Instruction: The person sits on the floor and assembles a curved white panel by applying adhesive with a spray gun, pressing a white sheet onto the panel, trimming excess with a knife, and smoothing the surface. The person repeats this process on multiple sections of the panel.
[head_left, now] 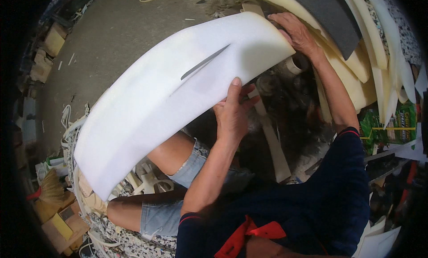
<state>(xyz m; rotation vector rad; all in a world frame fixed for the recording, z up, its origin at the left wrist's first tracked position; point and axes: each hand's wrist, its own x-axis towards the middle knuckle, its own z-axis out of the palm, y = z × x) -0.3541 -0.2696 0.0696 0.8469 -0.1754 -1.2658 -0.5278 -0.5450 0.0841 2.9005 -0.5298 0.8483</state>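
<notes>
A large, curved white foam sheet [147, 97] is held up in front of me, slanting from lower left to upper right. Near its middle runs a narrow, pointed grey slit or strip [206, 61]; I cannot tell which. My left hand [234, 108] grips the near long edge, with the thumb on top and some fingers showing beyond the edge. At the far right end my right hand [296, 33] is closed round the sheet's corner, its palm side partly hidden. Both hands touch the same sheet.
Cream and dark grey foam sheets [330, 17] lean at the upper right. Below them lies a green printed bag [392, 124]. A pale strip [272, 142] lies near my legs, among foam scraps. A straw brush [52, 186] is at the far left, beside the concrete floor [111, 39].
</notes>
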